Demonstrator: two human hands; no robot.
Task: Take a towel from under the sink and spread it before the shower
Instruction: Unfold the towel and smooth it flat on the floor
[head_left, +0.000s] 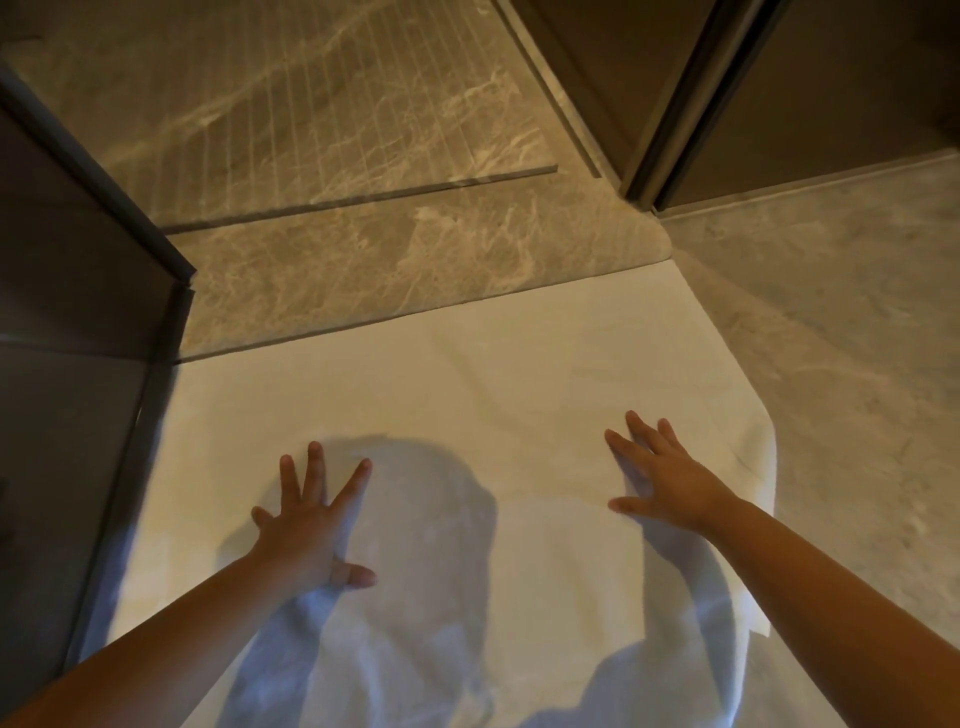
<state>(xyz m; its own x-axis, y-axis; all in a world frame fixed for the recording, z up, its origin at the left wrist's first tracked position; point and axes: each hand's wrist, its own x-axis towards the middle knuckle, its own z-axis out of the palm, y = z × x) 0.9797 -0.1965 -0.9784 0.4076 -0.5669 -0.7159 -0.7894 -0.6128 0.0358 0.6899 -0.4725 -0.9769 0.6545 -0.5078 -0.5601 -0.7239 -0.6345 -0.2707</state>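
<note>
While the towel (467, 374) already lies flat beneath splayed, released fingers of the left hand (306, 530) and right hand (670, 478), only smoothing seems left.

Scanning across the white towel (467, 374), the marble floor (337, 280) and the dark frame (670, 104): no lettering, label, brand or number legible anywhere.

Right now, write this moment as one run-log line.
stage: smoothing | towel: spread on floor beside marble sill | left hand: pressed flat on towel | right hand: pressed flat on towel
</note>
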